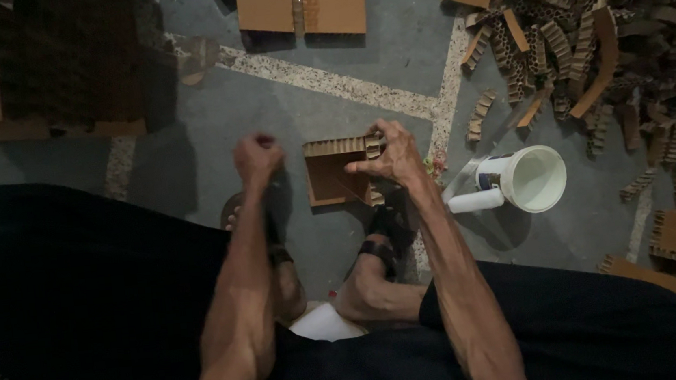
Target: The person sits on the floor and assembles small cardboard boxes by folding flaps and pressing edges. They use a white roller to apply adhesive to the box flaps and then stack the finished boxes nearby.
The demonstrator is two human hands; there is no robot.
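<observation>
A person is sitting low over a grey concrete floor [391, 55], seen from above through a camera on their head, with both bare forearms reaching forward between their knees. Dark clothing is covering the lap on both sides, and two sandalled feet are resting on the floor below the hands.

The right hand [394, 154] is resting on a small open-topped cardboard frame [337, 178], a square brown piece with ribbed honeycomb edging along its top and right sides. The fingers are curling over the frame's upper right corner and pinching the ribbed edge there, so this grip is closing on the frame. The frame is standing on the floor just ahead of the right foot, roughly in the middle of the view.

The left hand [258, 156] is hovering just to the left of the frame, not touching it. Its grip is balled into a tight fist; whether anything small is inside it cannot be told.

Just to the right of the right forearm, a white plastic jug [529, 179] is lying on the floor with its open mouth facing up and to the right, and a white cylinder is lying against it. Farther right and above, a big heap of honeycomb cardboard strips [585, 30] is spreading across the floor. A flat cardboard sheet [301, 4] is lying at the top centre, well apart from the hands, and more cardboard slabs are sitting at the right edge.
</observation>
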